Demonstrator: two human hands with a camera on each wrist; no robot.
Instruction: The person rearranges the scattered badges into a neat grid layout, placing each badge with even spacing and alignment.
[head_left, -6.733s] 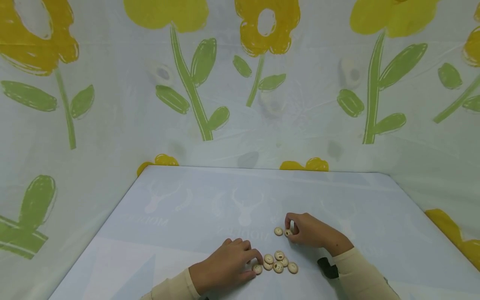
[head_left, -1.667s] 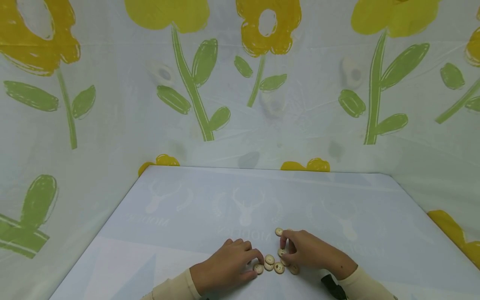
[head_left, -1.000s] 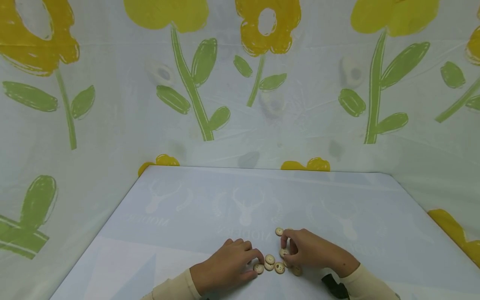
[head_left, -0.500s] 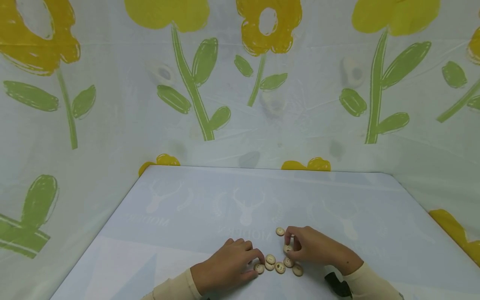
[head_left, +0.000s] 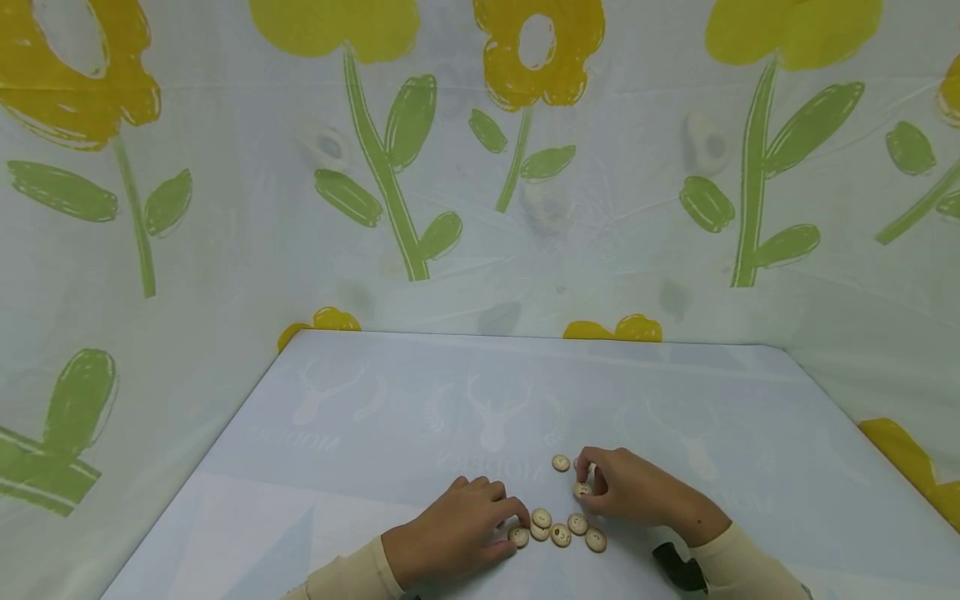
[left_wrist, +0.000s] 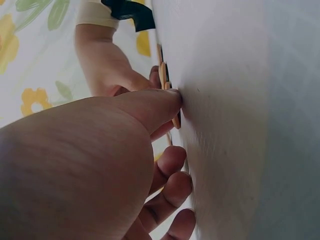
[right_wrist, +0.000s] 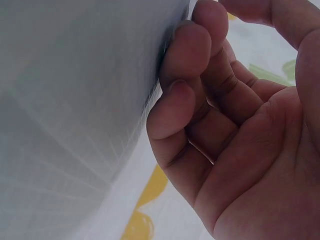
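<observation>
My left hand (head_left: 457, 533) rests on the table, thumb and index finger pinching a round wooden button (head_left: 518, 537) at the left end of a cluster. In the left wrist view the thumb (left_wrist: 162, 102) covers most of that button's edge (left_wrist: 176, 121). Farther back and to the right, my right hand (head_left: 637, 492) pinches another wooden button (head_left: 582, 490) between thumb and index finger. Just beyond it lies a single button (head_left: 561, 462), and a further one is mostly hidden behind the right fingers. The right wrist view shows curled fingers (right_wrist: 187, 52) close to the tabletop; the button is out of sight there.
Between the hands lie several buttons: two overlapping (head_left: 542, 517), one in the middle (head_left: 560, 535), and two at the right (head_left: 577, 523). A dark band (head_left: 678, 568) sits at the right wrist. The pale printed table (head_left: 375, 400) meets a flowered cloth (head_left: 615, 208) behind.
My right hand has drawn a button out of the cluster and carried it away from me, slightly right, uncovering the buttons below it. The left hand stays in place.
</observation>
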